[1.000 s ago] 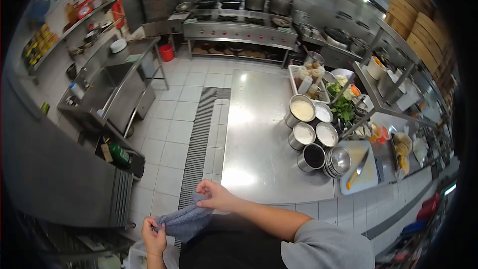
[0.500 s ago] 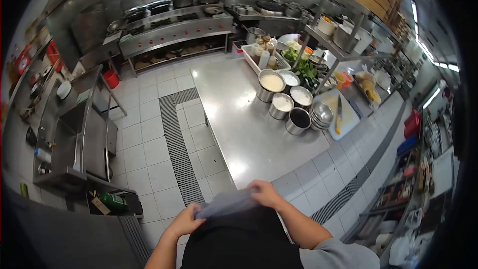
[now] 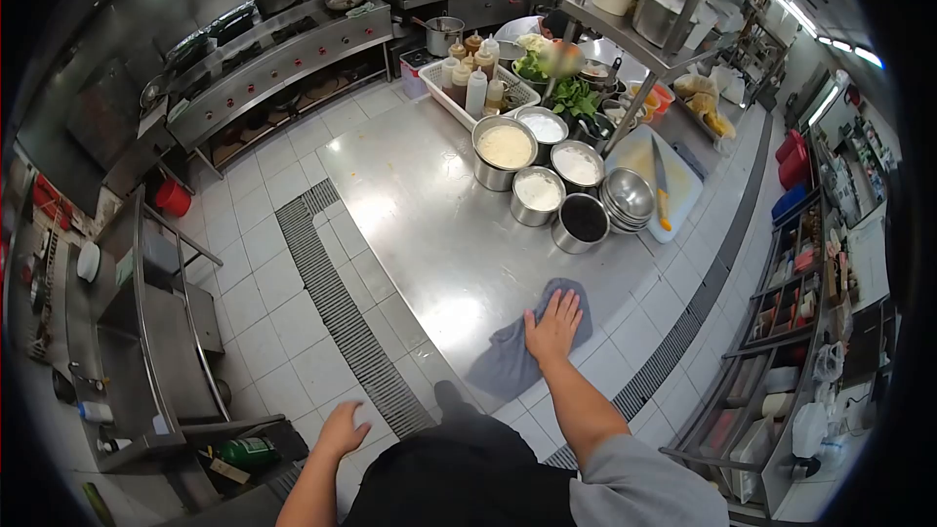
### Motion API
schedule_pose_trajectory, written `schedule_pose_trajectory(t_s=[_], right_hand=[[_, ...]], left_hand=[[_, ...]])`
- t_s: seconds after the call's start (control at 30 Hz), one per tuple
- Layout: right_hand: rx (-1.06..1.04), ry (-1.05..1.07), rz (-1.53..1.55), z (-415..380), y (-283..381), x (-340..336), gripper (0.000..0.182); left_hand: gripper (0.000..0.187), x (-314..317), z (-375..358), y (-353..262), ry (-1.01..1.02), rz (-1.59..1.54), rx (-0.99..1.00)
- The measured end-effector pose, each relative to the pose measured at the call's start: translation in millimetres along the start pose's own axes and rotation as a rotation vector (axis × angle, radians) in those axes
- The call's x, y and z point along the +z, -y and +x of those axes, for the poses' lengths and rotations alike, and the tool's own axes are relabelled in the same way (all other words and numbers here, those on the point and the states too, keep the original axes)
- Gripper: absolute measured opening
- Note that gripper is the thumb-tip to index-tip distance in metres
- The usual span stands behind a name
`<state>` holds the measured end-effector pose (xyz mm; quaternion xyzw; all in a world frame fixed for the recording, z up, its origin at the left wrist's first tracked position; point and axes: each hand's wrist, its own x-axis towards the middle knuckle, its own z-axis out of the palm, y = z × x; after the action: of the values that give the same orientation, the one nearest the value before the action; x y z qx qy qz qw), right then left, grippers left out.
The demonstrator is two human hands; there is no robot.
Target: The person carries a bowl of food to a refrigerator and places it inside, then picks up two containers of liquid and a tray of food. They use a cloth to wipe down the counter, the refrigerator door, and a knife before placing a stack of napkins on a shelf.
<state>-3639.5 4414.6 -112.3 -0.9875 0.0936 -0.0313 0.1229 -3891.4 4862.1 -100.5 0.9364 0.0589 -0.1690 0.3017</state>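
A grey cloth (image 3: 508, 356) lies partly spread on the near end of the steel table (image 3: 410, 224). My right hand (image 3: 554, 327) rests flat on top of it, fingers spread. My left hand (image 3: 342, 429) hangs beside the table's near left corner, above the floor, with nothing in it and its fingers apart. Beyond the cloth stand steel pots with pale contents, one pot with dark contents (image 3: 586, 219) and a stack of steel bowls (image 3: 628, 197).
A white basket of squeeze bottles (image 3: 475, 93) and green leaves (image 3: 576, 98) stand farther back. A knife (image 3: 661, 181) lies on a cutting board (image 3: 639, 156) at the right. Sinks line the left, a stove (image 3: 283, 59) the back. Someone in white is partly visible behind the table.
The cloth, held up between both hands before, is now down on the table under my right hand. My left hand has let go and moved lower left. The view has shifted closer to the table.
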Motion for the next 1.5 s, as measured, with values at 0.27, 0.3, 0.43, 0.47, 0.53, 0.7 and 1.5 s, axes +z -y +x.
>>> schedule_pose_trajectory(t_s=[0.27,0.3,0.43,0.47,0.53,0.7,1.5], right_hand=[[-0.011,0.082,-0.038,109.9,119.7,23.4,0.090],[0.013,0.084,-0.033,119.6,141.3,25.8,0.089],[0.083,0.046,-0.049,153.9,203.0,52.0,0.088],[0.061,0.049,-0.054,159.6,216.7,58.7,0.088],[0.026,0.054,-0.064,169.2,237.6,67.1,0.086],[0.023,0.031,-0.064,199.6,286.7,90.7,0.084],[-0.340,0.024,0.003,565.6,494.6,172.0,0.085]], left_hand=[[0.051,63.5,-185.0,221.8,0.119,-0.199,-0.980],[0.050,58.7,-185.0,219.6,0.173,-0.217,-0.982],[0.044,31.4,-144.8,236.1,0.245,-0.273,-0.907],[0.042,20.0,-129.5,248.2,0.247,-0.280,-0.882],[0.039,-10.6,-96.5,275.8,0.255,-0.273,-0.824],[0.032,-116.4,-5.4,401.2,0.270,0.069,-0.450],[0.044,-351.3,290.9,413.8,0.021,-0.501,-0.834]])
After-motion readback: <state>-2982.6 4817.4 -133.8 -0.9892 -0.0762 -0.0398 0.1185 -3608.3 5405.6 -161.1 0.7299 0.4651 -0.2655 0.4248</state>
